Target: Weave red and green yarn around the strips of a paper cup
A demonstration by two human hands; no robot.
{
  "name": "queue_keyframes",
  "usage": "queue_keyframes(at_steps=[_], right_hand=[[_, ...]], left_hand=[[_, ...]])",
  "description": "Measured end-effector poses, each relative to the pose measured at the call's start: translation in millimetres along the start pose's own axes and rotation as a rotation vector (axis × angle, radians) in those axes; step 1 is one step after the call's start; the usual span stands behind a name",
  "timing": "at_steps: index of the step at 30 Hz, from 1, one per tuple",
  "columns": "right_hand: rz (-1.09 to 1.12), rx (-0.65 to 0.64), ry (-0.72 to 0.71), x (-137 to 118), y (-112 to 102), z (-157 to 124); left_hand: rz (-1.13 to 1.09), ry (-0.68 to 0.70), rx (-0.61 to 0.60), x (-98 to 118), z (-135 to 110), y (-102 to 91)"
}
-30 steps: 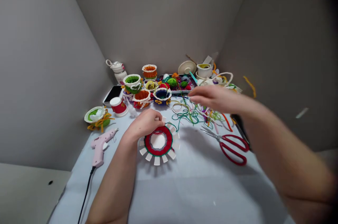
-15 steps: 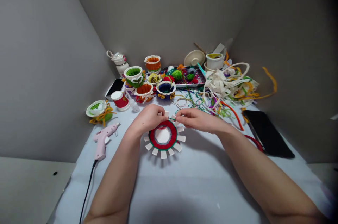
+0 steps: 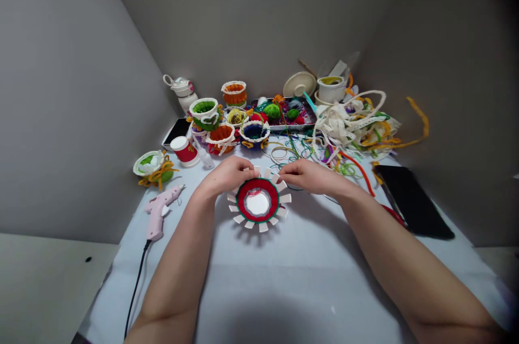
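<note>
A paper cup, its wall cut into white strips that fan outward, is held above the table with its opening toward me. Red yarn is woven round it, inside an outer line of dark green yarn; a grey ring lies nearer the base. My left hand pinches the cup at its far left strips. Beside the far right strips, the fingers of my right hand are pressed together on the thin green yarn, partly hidden there. A loose strand shows beneath my right wrist.
A pink glue gun with a black cord lies left. Behind stand yarn-woven cups, a red and white paper cup and a tray of yarn balls. White lace trim is heaped right, near a black phone.
The cup has moved slightly right and away from me, turning a little. My right hand has shifted right along its rim, and the green strand between my hands no longer shows.
</note>
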State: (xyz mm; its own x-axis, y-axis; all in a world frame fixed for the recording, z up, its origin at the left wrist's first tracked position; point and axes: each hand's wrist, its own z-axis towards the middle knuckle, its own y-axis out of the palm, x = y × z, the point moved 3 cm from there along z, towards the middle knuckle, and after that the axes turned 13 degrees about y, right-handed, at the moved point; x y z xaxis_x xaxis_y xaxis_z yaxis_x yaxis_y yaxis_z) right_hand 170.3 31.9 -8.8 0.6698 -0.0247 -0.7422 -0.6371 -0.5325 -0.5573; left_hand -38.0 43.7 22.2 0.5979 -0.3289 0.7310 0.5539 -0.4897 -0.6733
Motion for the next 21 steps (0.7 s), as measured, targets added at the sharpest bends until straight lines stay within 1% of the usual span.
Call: queue_keyframes(at_steps=[5,10,13,17,21], right_hand=[[0.059,0.054,-0.003,-1,-3,0],[0.139,0.13,-0.047,-4,-8,-5],[0.128,0.162,-0.055,-6,-10,-8],[0.108,0.199,-0.068,-9,-12,-11],[0.075,0.231,-0.128,-15,-12,-17]], left_hand=[[0.0,0.004,0.019,0,0,-2.4],[0.018,0.023,0.007,1,0,0.2],[0.012,0.025,-0.002,2,-1,1.9],[0.04,0.062,-0.016,0,0,2.9],[0.089,0.074,-0.042,-1,3,7.3]])
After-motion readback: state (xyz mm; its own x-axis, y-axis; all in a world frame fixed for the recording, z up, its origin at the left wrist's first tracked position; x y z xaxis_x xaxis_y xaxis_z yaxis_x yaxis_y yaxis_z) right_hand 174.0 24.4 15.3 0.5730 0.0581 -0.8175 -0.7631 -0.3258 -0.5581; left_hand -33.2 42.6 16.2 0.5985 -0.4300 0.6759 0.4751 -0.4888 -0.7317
